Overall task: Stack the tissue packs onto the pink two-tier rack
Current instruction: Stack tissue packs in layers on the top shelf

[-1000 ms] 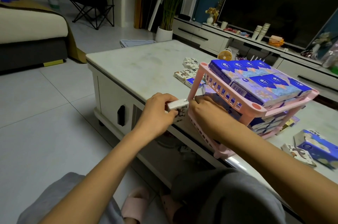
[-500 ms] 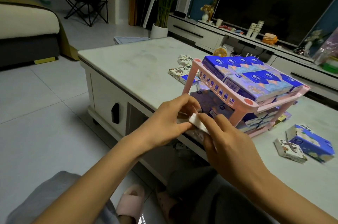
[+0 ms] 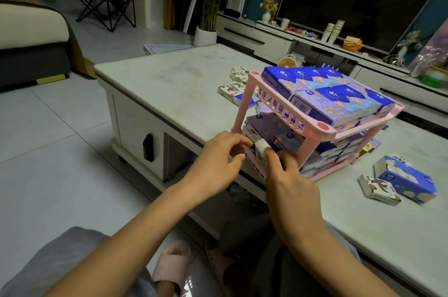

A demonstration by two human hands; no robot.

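Note:
The pink two-tier rack stands at the near edge of the white table. Blue tissue packs cover its top tier and more fill the lower tier. A small white tissue pack stands on edge at the lower tier's front rim. My right hand pinches it from the right. My left hand has its fingertips curled against the pack's left side. Loose small packs lie on the table behind the rack. A blue pack and a patterned pack lie to the right.
A TV cabinet with cups and a large dark screen runs behind the table. A potted plant stands at its left end. A sofa and a black folding chair are at far left. My knees and pink slippers are below.
The small white pack passed from my left hand into both hands, and it now stands at the lower tier's front rim. The view shifted closer to the rack.

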